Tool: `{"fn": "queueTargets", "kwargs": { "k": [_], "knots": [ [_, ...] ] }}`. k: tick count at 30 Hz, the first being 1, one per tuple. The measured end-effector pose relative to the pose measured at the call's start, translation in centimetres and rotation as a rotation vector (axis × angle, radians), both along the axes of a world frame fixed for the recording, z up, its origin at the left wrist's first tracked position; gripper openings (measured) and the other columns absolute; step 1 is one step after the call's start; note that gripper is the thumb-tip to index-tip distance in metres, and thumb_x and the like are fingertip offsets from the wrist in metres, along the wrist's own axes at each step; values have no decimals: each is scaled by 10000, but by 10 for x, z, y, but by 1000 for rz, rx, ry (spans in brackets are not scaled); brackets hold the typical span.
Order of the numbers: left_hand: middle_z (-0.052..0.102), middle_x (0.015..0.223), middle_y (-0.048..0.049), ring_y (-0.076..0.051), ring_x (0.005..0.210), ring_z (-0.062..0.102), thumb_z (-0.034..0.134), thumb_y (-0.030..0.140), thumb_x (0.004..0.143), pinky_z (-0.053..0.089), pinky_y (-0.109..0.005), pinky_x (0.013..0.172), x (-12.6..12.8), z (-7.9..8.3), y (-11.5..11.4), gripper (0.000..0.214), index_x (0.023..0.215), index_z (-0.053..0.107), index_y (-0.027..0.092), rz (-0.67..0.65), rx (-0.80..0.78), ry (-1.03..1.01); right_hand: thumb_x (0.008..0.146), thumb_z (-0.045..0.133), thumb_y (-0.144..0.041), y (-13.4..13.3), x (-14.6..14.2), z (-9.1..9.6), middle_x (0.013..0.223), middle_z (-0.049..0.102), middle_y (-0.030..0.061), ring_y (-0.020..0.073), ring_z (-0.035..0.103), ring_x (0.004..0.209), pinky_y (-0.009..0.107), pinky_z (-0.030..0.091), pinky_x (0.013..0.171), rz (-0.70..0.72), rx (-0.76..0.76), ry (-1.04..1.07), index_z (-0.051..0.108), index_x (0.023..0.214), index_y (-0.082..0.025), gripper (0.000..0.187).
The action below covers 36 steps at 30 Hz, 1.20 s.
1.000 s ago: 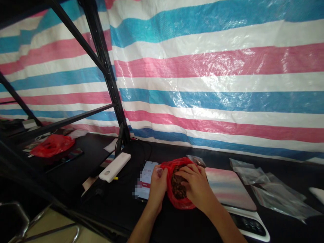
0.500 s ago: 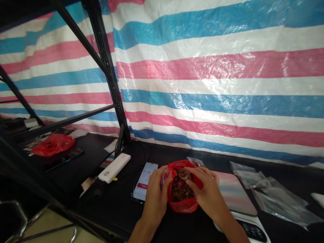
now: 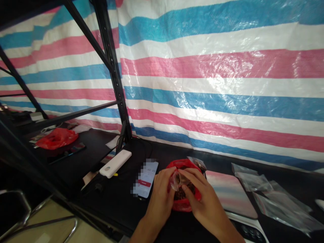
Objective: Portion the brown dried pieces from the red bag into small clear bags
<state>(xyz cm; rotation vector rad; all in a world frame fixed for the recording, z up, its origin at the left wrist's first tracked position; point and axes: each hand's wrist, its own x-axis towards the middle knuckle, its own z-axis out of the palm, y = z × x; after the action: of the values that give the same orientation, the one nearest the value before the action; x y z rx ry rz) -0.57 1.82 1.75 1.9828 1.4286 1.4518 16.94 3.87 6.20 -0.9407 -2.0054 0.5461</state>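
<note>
Striped tarpaulin [image 3: 215,67] in pink, blue and white filled the background, hanging behind a black surface [image 3: 118,206]. At the middle of the near edge, a red plastic bag [image 3: 182,204] sat open on the surface, with dark brown pieces inside. Both my hands were on it.

My left hand [image 3: 162,197] came in from seven o'clock, and its fingers [image 3: 170,173] pinched the edge of a small clear bag [image 3: 175,179] held over the red bag's mouth. My right hand [image 3: 205,207] lay over the red bag from four o'clock, fingers [image 3: 188,175] close together and bent, tips on the clear bag. I cannot tell whether they gripped it or only touched it.

At nine o'clock from the red bag, just beside my left hand, a phone [image 3: 147,179] lay flat with its screen lit. Farther out at ten o'clock lay a white power bank [image 3: 115,163]. At three o'clock, a scale [image 3: 231,194] stood just beside the red bag, its flat plate reflecting the stripes. Beyond it, also at three o'clock, empty clear bags [image 3: 273,199] lay loose. A black metal rack [image 3: 111,67] rose at eleven o'clock, and well apart at nine o'clock a second red bag [image 3: 57,138] rested on its shelf.
</note>
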Motion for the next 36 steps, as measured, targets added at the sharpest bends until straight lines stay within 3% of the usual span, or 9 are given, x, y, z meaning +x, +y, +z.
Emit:
{"fn": "queueTargets", "kwargs": {
  "k": [3, 9, 15, 19, 25, 30, 33, 36],
  "knots": [
    [593, 1412, -115, -287, 1293, 530, 525, 211, 975, 414, -492, 1101, 3, 2, -1, 495, 1465, 467, 254, 6, -111, -3, 979, 519, -207, -2, 0, -1, 1315, 609, 63, 213, 635, 1188, 371, 546, 1031, 0, 25, 4, 636, 1339, -340, 401],
    [638, 1326, -116, -323, 1216, 528, 614, 258, 920, 414, -509, 1085, 10, 11, -3, 472, 1391, 587, 236, -7, -310, -41, 978, 482, -181, 2, -3, -7, 1314, 598, 73, 209, 645, 1177, 362, 550, 1025, -9, 20, 9, 649, 1330, -326, 415],
    [551, 1478, -108, -296, 1338, 484, 623, 292, 923, 353, -488, 1172, 9, 15, -5, 658, 1547, 419, 256, -111, -378, -244, 961, 564, -219, 6, -5, -8, 1295, 650, 62, 231, 617, 1226, 402, 510, 1077, -67, 52, 122, 639, 1260, -299, 319],
    [553, 1475, -98, -281, 1354, 487, 595, 320, 952, 345, -486, 1184, 8, 18, -8, 578, 1511, 460, 267, -159, -375, -300, 987, 558, -247, 4, -3, -1, 1250, 668, 50, 212, 647, 1168, 360, 541, 1015, 2, 60, 123, 680, 1212, -325, 267],
    [562, 1465, -97, -271, 1325, 507, 629, 267, 923, 372, -472, 1168, 7, 15, -7, 579, 1481, 473, 250, -111, -354, -251, 1008, 496, -216, 2, -5, -4, 1261, 664, 52, 204, 637, 1195, 341, 532, 1016, 23, 114, 114, 716, 1137, -311, 272],
    [614, 1406, -79, -257, 1265, 564, 548, 263, 978, 415, -465, 1118, 5, 22, -9, 439, 1416, 516, 261, -162, -277, -102, 994, 556, -291, 0, -5, -1, 1216, 665, 51, 208, 654, 1127, 336, 548, 968, -7, -5, 64, 656, 1287, -324, 311],
    [654, 1341, -83, -275, 1210, 592, 589, 285, 960, 445, -481, 1073, 6, 23, -10, 435, 1390, 529, 247, -141, -238, -2, 977, 590, -297, -1, -5, 2, 1161, 679, 40, 202, 664, 1062, 326, 550, 938, -10, -50, 38, 664, 1254, -314, 287],
    [666, 1327, -99, -290, 1195, 612, 581, 293, 959, 459, -500, 1057, 7, 20, -10, 414, 1368, 548, 237, -69, -222, 27, 970, 596, -277, -2, -6, 1, 1168, 683, 37, 205, 660, 1076, 327, 539, 945, 3, -1, 55, 671, 1215, -313, 259]
  ]
}}
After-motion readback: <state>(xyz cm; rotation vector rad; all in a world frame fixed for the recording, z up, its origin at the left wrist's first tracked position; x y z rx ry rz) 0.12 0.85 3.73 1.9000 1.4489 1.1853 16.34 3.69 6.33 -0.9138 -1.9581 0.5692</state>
